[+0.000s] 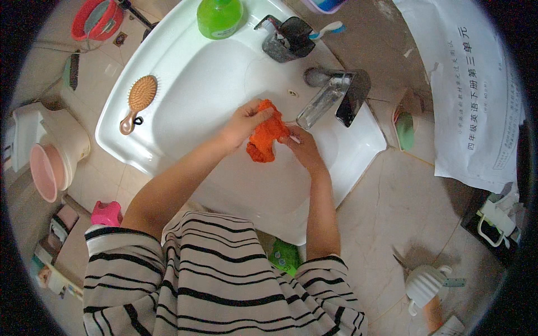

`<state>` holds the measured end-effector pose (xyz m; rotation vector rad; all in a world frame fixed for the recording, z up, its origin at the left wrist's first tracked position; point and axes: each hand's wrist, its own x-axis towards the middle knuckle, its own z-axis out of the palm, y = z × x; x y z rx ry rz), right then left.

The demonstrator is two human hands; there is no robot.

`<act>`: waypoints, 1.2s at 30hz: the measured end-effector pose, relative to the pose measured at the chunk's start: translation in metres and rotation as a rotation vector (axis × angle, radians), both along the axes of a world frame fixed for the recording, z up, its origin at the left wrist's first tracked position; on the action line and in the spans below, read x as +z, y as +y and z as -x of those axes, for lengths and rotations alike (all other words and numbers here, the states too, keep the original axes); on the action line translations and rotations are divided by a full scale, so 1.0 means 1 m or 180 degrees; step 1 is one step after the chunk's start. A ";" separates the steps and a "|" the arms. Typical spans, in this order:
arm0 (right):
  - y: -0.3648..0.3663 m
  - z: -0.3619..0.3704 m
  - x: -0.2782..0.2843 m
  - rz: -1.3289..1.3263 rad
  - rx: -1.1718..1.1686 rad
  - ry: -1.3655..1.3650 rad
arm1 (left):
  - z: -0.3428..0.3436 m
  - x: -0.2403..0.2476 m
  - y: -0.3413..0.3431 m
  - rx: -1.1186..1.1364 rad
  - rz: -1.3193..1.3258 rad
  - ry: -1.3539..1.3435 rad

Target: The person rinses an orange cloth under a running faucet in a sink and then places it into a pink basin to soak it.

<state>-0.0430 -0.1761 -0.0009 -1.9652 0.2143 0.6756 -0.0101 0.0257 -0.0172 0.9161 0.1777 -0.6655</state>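
Observation:
An orange cloth (264, 137), bunched up, hangs over the white washbasin (179, 112). My left hand (244, 122) grips its upper left part, thumb pressed on top. On the cloth's right edge, the fingers of my right hand (304, 149) are closed in a pinch. The faucet (325, 103), clear and metallic, reaches over the basin just above my right hand. Whether water runs from it, I cannot tell.
On the basin's rim stand a green pump bottle (219, 21) and a dark cup (286, 46), with a blue-and-white toothbrush (329, 29) beside it. A wooden hairbrush (140, 101) lies on the left rim. A printed paper sheet (476, 101) hangs at the right.

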 end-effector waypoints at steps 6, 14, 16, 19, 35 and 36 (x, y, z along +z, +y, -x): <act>0.013 0.003 0.008 -0.0971 -0.1311 0.0194 | 0.007 -0.020 -0.005 0.0212 -0.0406 0.0330; 0.032 0.008 -0.097 -0.3839 -0.2975 0.0503 | 0.005 0.035 -0.054 -0.0985 -0.2931 -0.2535; 0.064 -0.010 -0.062 -0.2183 -0.3299 0.0421 | -0.027 -0.004 -0.046 -0.0708 -0.3299 -0.1785; 0.080 -0.015 -0.020 -0.2204 -0.3624 0.0497 | -0.016 -0.003 -0.044 -0.0479 -0.3003 -0.2223; -0.001 0.008 0.020 0.0544 0.1118 -0.0134 | 0.013 0.031 0.024 -0.1687 -0.1367 -0.1343; -0.006 0.010 0.017 0.0876 0.1380 -0.0301 | 0.014 0.031 0.024 -0.1579 -0.1230 -0.1137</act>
